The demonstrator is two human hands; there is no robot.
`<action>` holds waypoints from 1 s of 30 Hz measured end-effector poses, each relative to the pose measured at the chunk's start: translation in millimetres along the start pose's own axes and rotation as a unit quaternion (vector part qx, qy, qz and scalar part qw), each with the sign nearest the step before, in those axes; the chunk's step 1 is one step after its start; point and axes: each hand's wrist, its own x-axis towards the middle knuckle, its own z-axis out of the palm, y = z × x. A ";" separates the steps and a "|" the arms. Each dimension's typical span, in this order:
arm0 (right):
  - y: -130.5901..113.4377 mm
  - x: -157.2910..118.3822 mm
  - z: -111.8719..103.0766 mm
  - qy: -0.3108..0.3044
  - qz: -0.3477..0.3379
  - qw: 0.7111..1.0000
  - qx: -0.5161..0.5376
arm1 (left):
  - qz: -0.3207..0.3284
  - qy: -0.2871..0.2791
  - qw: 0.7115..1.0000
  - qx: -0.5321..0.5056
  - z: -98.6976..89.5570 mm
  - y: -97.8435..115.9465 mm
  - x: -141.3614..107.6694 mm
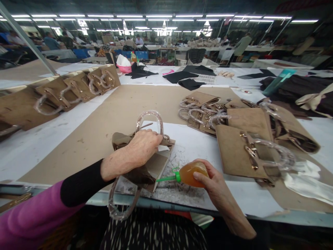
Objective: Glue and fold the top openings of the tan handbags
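Observation:
My right hand [212, 180] is wrapped around a squeeze bottle [191, 173] of amber liquid. Its thin green nozzle points left, with the tip at the lower edge of a brown handbag [158, 163]. My left hand [142, 147] lies over the top of this bag with its fingers curled onto it; the fingertips are mostly hidden. The bag rests on its side on the worktable. One plastic-wrapped handle [149, 113] stands up beyond my left hand, and the other handle [122, 217] hangs over the table's front edge.
Brown handbags [241, 149] with wrapped handles lie piled on the right. More bags [85, 83] stand in a row on the left. White paper [182, 139] with dark smears covers part of the table. Black pieces of material [182, 76] lie at the back, near a pink container [124, 67].

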 end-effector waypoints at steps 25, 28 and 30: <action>12.9 -23.9 2.0 0.060 0.035 0.996 0.054 | 0.007 0.011 1.000 0.008 2.6 0.1 2.1; 13.1 -23.1 5.2 0.072 0.046 0.992 0.092 | 0.015 0.020 1.000 0.013 6.2 -2.5 1.7; 13.4 -23.5 9.0 0.070 0.049 0.991 0.102 | 0.016 0.022 0.999 0.016 8.3 -3.5 1.6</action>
